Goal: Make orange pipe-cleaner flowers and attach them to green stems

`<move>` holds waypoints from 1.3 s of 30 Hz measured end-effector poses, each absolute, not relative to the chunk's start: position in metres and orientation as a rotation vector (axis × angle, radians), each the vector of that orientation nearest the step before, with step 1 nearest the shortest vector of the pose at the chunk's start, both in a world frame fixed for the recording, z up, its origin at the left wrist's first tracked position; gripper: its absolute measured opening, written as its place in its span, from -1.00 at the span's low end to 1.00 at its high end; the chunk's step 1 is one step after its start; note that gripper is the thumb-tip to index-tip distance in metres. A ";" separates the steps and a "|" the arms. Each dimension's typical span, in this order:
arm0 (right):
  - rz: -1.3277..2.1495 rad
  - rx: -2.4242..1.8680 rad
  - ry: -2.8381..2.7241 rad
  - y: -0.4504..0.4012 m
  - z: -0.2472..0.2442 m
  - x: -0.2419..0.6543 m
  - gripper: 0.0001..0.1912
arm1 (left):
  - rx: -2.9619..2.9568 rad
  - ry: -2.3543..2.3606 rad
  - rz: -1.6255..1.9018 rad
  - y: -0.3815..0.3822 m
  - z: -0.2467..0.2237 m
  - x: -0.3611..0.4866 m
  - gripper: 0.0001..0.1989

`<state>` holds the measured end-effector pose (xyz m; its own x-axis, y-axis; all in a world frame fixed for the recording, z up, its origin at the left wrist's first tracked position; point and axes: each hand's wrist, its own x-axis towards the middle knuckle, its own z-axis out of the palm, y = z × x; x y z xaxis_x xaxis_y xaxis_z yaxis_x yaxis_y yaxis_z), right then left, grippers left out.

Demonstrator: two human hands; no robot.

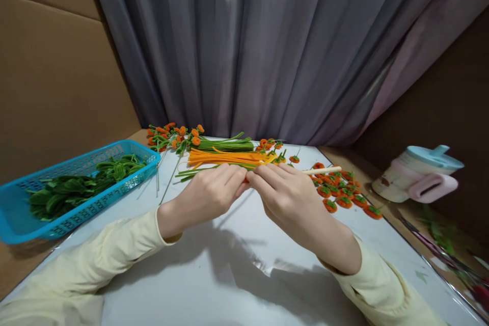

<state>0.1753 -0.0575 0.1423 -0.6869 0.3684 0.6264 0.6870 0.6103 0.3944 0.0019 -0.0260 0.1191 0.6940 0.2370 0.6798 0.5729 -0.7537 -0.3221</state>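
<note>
My left hand [214, 191] and my right hand [286, 191] meet fingertip to fingertip above the white board. From the right side of my right hand a pale wooden stick [324, 170] sticks out, gripped in the curled fingers. The fingers of my left hand are pinched together, and what they hold is hidden; a speck of orange-red shows where the hands meet. Just behind the hands lie a bundle of orange chenille stems [221, 157] and a bundle of green chenille stems [225, 145].
At left stands a blue basket [87, 206] of green chenille leaves [84, 186]. Orange chenille balls [336, 188] with green tops lie at right, and orange chenille pieces on stems [183, 135] at back left. A lidded cup [401, 178] and scissors [431, 244] are far right.
</note>
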 end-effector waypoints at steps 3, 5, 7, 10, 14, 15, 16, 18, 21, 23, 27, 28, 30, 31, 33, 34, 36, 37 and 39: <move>-0.889 -0.840 -2.357 -0.057 0.141 0.175 -0.68 | -2.352 -0.589 -0.848 -0.025 0.116 0.002 -0.78; -0.896 -0.838 -2.356 -0.057 0.141 0.175 -0.68 | -2.354 -0.573 -0.862 -0.024 0.115 0.001 -0.78; -0.894 -0.844 -2.356 -0.057 0.141 0.176 -0.70 | -2.372 -0.554 -0.882 -0.024 0.114 0.000 -0.78; -0.884 -0.827 -2.366 -0.058 0.144 0.178 -0.72 | -2.409 -0.501 -0.920 -0.024 0.115 -0.002 -0.78; -0.859 -0.743 -2.358 -0.058 0.150 0.181 -0.77 | -2.481 -0.500 -0.959 -0.025 0.119 -0.003 -0.74; -0.852 -0.722 -2.347 -0.058 0.151 0.182 -0.79 | -2.502 -0.518 -0.974 -0.025 0.120 -0.003 -0.73; -0.847 -0.704 -2.335 -0.058 0.152 0.183 -0.81 | -2.521 -0.535 -0.992 -0.026 0.121 -0.004 -0.73; -0.853 -0.673 -2.305 -0.058 0.153 0.184 -0.82 | -2.542 -0.551 -1.036 -0.026 0.123 -0.004 -0.74; -0.904 -0.635 -2.223 -0.058 0.153 0.187 -0.80 | -2.552 -0.582 -1.104 -0.027 0.126 -0.005 -0.75; -0.956 -0.606 -2.114 -0.057 0.151 0.189 -0.79 | -2.588 -0.637 -1.171 -0.026 0.129 -0.005 -0.74; -0.992 -0.605 -1.911 -0.054 0.144 0.189 -0.82 | -2.757 -0.852 -1.339 -0.027 0.135 -0.006 -0.71; -0.977 -0.618 -1.900 -0.053 0.142 0.188 -0.84 | -2.793 -0.905 -1.366 -0.027 0.136 -0.006 -0.70; -0.941 -0.641 -1.902 -0.050 0.140 0.186 -0.89 | -2.825 -0.968 -1.392 -0.028 0.137 -0.006 -0.68; -0.932 -0.647 -1.889 -0.049 0.139 0.185 -0.90 | -2.821 -0.970 -1.394 -0.028 0.137 -0.006 -0.68; -0.955 -0.650 -1.839 -0.050 0.139 0.184 -0.89 | -2.787 -0.932 -1.381 -0.027 0.135 -0.005 -0.68; -0.984 -0.648 -1.816 -0.051 0.140 0.184 -0.86 | -2.758 -0.898 -1.366 -0.026 0.134 -0.005 -0.69; -1.045 -0.642 -1.835 -0.053 0.143 0.185 -0.80 | -2.691 -0.820 -1.318 -0.025 0.132 -0.004 -0.70; -1.061 -0.635 -1.887 -0.054 0.145 0.186 -0.78 | -2.659 -0.784 -1.287 -0.024 0.131 -0.004 -0.70; -1.060 -0.620 -2.023 -0.055 0.148 0.187 -0.79 | -2.614 -0.722 -1.222 -0.023 0.129 -0.004 -0.71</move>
<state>0.1870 -0.0550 0.1475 -0.5969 0.0708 0.7992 0.6974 0.5382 0.4733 -0.0039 -0.0234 0.1289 0.5477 0.3555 0.7574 0.4923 -0.8689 0.0519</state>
